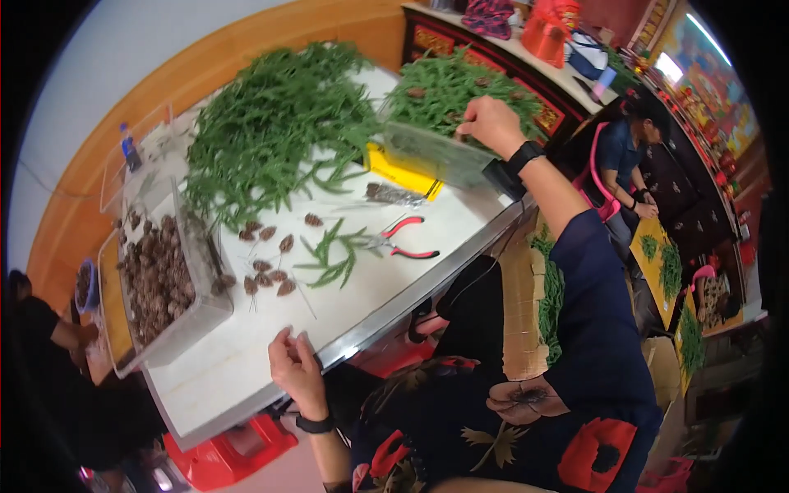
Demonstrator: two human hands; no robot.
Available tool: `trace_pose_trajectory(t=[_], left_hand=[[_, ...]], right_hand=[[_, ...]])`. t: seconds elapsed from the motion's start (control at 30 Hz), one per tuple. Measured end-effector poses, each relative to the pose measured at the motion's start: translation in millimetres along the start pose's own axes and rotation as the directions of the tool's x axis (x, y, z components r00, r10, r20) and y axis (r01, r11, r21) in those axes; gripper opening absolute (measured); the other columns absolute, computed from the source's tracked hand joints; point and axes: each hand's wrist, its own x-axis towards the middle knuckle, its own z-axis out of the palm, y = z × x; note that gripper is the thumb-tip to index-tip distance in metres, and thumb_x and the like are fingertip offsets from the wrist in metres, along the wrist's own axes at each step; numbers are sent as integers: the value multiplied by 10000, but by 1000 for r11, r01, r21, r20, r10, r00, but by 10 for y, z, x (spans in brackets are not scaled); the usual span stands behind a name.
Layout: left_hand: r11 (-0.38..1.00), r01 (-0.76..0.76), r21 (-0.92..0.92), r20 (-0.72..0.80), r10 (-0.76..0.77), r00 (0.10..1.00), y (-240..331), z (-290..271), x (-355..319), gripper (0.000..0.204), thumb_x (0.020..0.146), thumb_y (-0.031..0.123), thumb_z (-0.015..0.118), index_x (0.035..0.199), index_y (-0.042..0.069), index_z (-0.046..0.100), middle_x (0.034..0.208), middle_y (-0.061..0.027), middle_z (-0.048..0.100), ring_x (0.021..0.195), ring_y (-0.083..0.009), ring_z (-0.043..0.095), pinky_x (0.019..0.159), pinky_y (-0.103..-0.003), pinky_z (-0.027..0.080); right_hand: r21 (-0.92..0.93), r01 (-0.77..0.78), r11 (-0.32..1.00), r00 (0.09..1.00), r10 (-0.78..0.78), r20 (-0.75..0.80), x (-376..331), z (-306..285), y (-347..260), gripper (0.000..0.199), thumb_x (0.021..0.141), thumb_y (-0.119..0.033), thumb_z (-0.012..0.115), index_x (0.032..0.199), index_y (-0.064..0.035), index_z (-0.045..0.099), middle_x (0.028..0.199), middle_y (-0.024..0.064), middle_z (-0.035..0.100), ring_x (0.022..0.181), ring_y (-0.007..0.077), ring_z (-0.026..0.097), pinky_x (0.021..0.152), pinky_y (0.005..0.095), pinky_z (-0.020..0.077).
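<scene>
Clear plastic tray (427, 152): stood at the table's far right corner, heaped with green sprigs (448, 90); judged liable to tip or slide off if pulled by its rim.
Right hand (491, 123): fingers curled over the tray's far rim, closed on it.
Left hand (296, 366): fingertips pinched together at the white table (222, 370) near edge; anything held was too small to tell.
Pliers (403, 238): lay untouched mid-table, beside loose pine cones (267, 267).

White table (246, 361) w/ heap of green sprigs (271, 131). Clear bin (177, 324) of brown pine cones (156, 279); more brown cones loose. Pliers (403, 238) w/ red handles. Yellow card (403, 174). Black bands on both wrists. Dark navy sleeve (596, 329); apron (493, 427) black w/ red & tan flower print. Red stool (230, 448).
</scene>
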Motion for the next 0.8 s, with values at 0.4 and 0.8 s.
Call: trace_pose_trajectory(t=[0.4, 0.8], left_hand=[[992, -46, 114, -21, 49, 999, 55, 4, 61, 146, 845, 53, 688, 973, -4, 647, 701, -54, 527, 550, -117, 449, 526, -262, 394], [964, -66, 257, 282, -9, 959, 531, -237, 545, 245, 845, 158, 680, 1048, 31, 630, 788, -99, 615, 574, -234, 559, 571, -357, 450]], right_hand=[[322, 521, 790, 749, -244, -616, -1002, -611, -1074, 181, 877, -96, 677, 1027, 1, 649, 883, 99, 678, 757, 172, 647, 644, 260, 499], [425, 901, 81, 422, -385, -821, -2101, -1479, -998, 189, 994, -331, 406, 1045, -152, 440, 846, 50, 417, 479, 137, 403, 462, 273, 343]])
